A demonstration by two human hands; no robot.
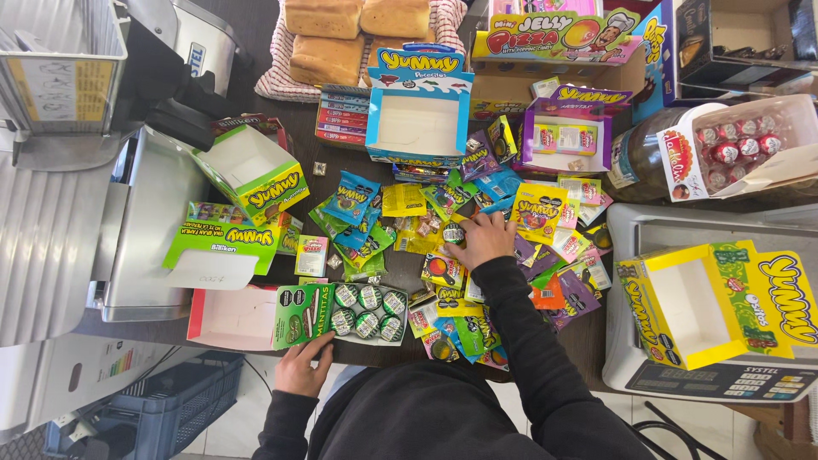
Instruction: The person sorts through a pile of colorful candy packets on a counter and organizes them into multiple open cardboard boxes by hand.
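Gripping the near edge of the green display box [339, 315] of round mint candies, the left hand [304, 366] has its fingers curled on the cardboard. This box sits at the table's front edge, partly over it. Right of the box, the right hand [480, 239] lies spread on the heap of candy packets [443, 226], pinching one small round candy [452, 233]. Left of the box, an empty pink box [228, 317] touches it; little bare table remains.
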